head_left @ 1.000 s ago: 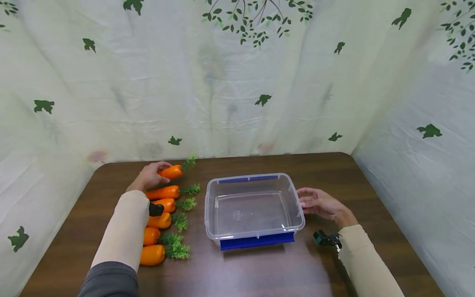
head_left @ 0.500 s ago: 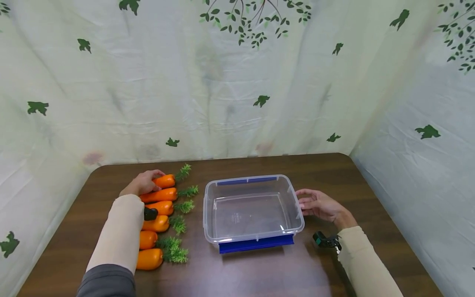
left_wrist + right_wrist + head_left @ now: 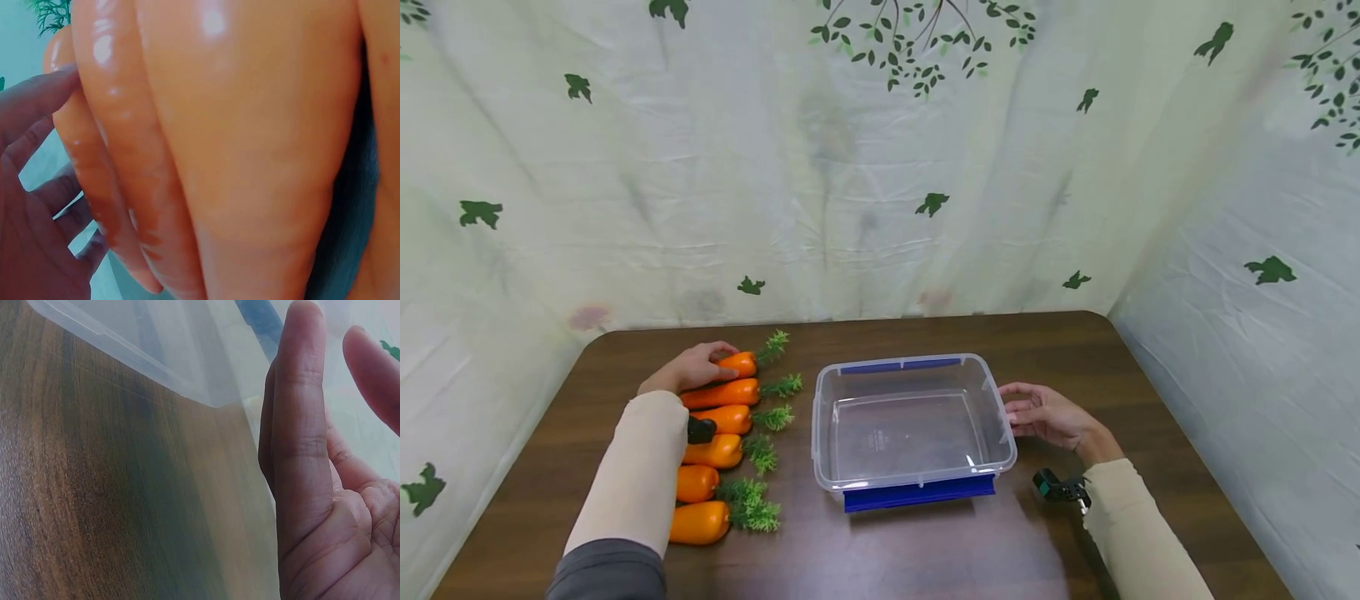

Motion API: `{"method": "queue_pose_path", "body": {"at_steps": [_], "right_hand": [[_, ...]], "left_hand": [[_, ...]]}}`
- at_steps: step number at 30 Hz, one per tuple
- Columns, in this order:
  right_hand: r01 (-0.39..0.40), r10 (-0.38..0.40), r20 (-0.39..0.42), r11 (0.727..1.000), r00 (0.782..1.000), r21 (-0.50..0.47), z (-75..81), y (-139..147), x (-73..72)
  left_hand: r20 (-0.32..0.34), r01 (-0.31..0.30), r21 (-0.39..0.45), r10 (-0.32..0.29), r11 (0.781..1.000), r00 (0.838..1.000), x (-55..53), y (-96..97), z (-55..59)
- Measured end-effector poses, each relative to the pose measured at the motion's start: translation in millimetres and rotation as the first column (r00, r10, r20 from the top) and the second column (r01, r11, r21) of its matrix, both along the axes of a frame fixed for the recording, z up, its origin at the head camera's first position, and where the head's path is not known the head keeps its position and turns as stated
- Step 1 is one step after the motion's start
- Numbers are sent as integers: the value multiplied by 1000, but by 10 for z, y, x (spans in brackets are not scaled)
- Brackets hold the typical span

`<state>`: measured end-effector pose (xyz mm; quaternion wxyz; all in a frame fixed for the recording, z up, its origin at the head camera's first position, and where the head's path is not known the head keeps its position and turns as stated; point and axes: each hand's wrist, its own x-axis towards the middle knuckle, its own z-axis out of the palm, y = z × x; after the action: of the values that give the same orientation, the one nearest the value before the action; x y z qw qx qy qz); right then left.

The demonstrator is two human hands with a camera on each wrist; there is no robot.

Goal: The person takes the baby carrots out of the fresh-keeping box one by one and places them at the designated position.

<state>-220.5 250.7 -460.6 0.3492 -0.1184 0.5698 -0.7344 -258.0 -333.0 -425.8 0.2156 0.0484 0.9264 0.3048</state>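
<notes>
A row of several shiny artificial carrots with green tops lies on the left of the table. My left hand straddles the farthest carrot, thumb on its near side and fingers on its far side. In the left wrist view the thumb reaches the edge of the carrots, and the other fingertips are partly hidden behind the farthest carrot. A clear plastic container with blue side clips stands right of the row. Beside its right wall is my right hand, fingers extended and thumb apart.
Nearer carrots lie side by side under and beside the left forearm, their tops pointing toward the container. The brown wooden table ends at a white leaf-patterned curtain.
Since one second ago my left hand and the farthest carrot have come nearer, down beside the second carrot. Over the last half second that carrot stays put. The right hand and container hold still.
</notes>
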Motion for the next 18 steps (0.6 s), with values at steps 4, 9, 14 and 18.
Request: {"method": "queue_pose_path", "body": {"at_steps": [4, 9, 14, 18], "right_hand": [[2, -2, -9, 1000, 1000, 4, -3, 2, 3], [1, -1, -12, 1000, 1000, -3, -7, 3, 15], [4, -4, -9, 1000, 1000, -10, -1, 1, 29], [7, -7, -8, 1000, 1000, -7, 7, -7, 39]], "left_hand": [[10, -22, 44, 22, 999, 1000, 8, 25, 1], [-4, -46, 58, 46, 997, 999, 13, 45, 21], [-14, -48, 39, 48, 998, 999, 14, 38, 29], [-28, -41, 17, 42, 999, 999, 21, 24, 21]]}}
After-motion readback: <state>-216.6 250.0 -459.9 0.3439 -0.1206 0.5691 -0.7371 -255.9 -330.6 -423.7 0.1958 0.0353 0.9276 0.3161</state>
